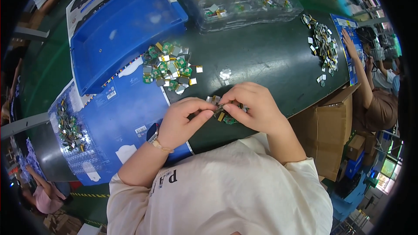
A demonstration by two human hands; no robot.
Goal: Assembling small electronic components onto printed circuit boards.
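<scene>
Your left hand (180, 122) and right hand (254, 106) meet just above the bench (244, 54), thumb and forefinger of each pinched together on a small part (218, 108). It sits between your fingertips, mostly hidden, so you can't make out its exact shape. Right under your hands lies a small heap of circuit boards (230, 120), partly covered by your right hand. A watch (153, 132) and a bracelet (162, 146) circle your left wrist.

Farther out, ahead and to your left, a bigger pile of green boards and silvery pieces (167, 69) spreads near the blue bin (130, 30). Blue printed sheets (126, 124) cover the bench on that side, and bubble wrap (89, 150) with more boards on it lies at the far left. Straight ahead stand clear plastic trays (244, 25) — stacked, with boards inside. To your right there's another loose pile of small pieces (325, 45), a co-worker's hand (348, 41) beyond it, and an open cardboard box (328, 126) beside the bench edge.
</scene>
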